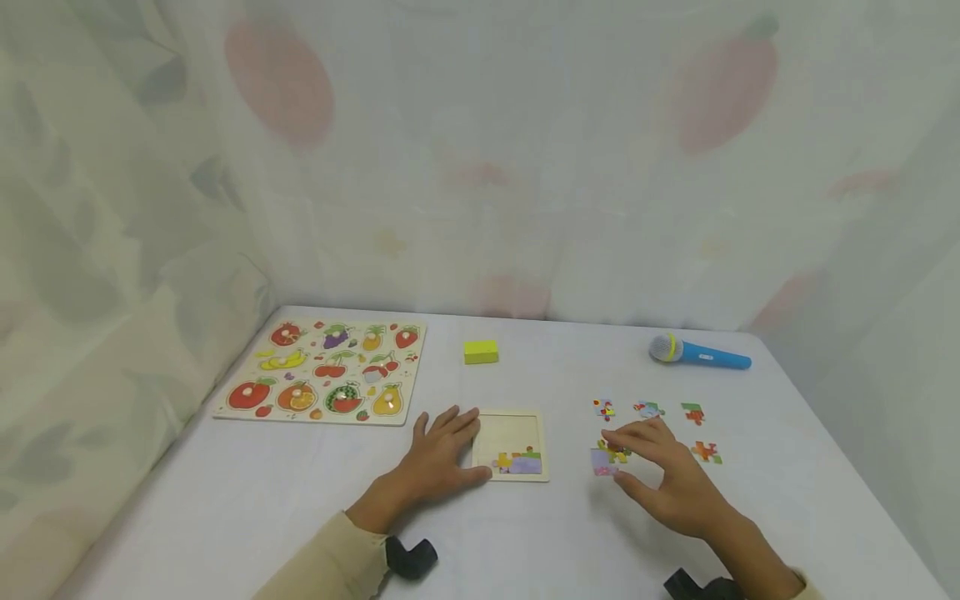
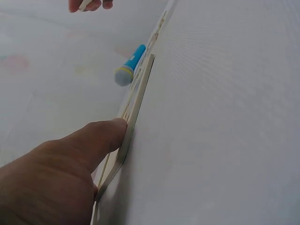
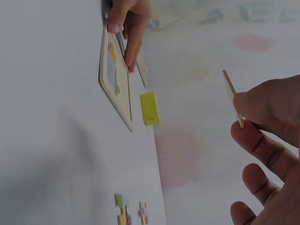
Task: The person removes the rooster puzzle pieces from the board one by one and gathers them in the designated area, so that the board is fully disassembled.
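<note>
My right hand [image 1: 671,487] pinches a jigsaw piece [image 3: 230,93] between thumb and forefinger, raised above the table; the right wrist view shows it nearly edge-on. From the head view, its lavender face [image 1: 602,461] shows between those fingertips. The other fingers are loosely bent. My left hand [image 1: 442,457] lies with spread fingers at the left edge of a square wooden puzzle tray [image 1: 510,429], its thumb on the lower left rim. Joined pieces [image 1: 525,463] in yellow, lavender and green fill part of the tray's bottom edge.
Loose jigsaw pieces lie around the right hand, among them a green-and-orange one [image 1: 693,413] and an orange one [image 1: 706,452]. A yellow block [image 1: 481,352] stands behind the tray. A fruit puzzle board [image 1: 322,375] is at the left, a blue toy microphone [image 1: 712,357] at the back right.
</note>
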Tool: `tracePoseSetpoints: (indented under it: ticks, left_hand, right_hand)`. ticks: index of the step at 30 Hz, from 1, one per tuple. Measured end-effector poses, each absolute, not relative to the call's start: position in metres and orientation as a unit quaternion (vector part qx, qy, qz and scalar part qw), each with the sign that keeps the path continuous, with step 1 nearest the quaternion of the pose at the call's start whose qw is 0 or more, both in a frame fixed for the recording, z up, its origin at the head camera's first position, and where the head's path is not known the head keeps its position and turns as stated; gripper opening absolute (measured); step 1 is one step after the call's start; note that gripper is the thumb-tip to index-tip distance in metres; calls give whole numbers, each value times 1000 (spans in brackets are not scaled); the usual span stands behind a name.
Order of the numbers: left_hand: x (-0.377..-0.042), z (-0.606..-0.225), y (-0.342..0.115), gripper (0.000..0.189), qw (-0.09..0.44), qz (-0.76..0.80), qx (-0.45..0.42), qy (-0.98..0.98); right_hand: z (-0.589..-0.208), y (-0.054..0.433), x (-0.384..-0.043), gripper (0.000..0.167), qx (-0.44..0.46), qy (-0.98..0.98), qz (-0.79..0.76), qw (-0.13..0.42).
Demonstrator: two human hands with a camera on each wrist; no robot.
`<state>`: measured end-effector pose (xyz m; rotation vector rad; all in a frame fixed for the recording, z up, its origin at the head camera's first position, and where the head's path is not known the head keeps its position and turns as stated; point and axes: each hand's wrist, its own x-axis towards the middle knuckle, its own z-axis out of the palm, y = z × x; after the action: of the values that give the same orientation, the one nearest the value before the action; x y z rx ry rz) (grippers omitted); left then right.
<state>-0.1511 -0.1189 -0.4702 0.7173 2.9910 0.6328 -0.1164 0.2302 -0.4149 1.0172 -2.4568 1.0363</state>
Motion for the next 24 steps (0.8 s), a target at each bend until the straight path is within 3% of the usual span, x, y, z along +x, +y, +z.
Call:
tracePoseSetpoints:
  ticks: [12, 24]
  left_hand:
    - [-152, -471, -119, 78, 1, 203, 229, 952]
    - [-153, -475, -120, 79, -4, 204, 229, 952]
  right_hand:
    - [-431, 257, -105, 55, 324, -863, 354, 157]
    - [-452, 269, -105, 46, 321, -865, 365, 125]
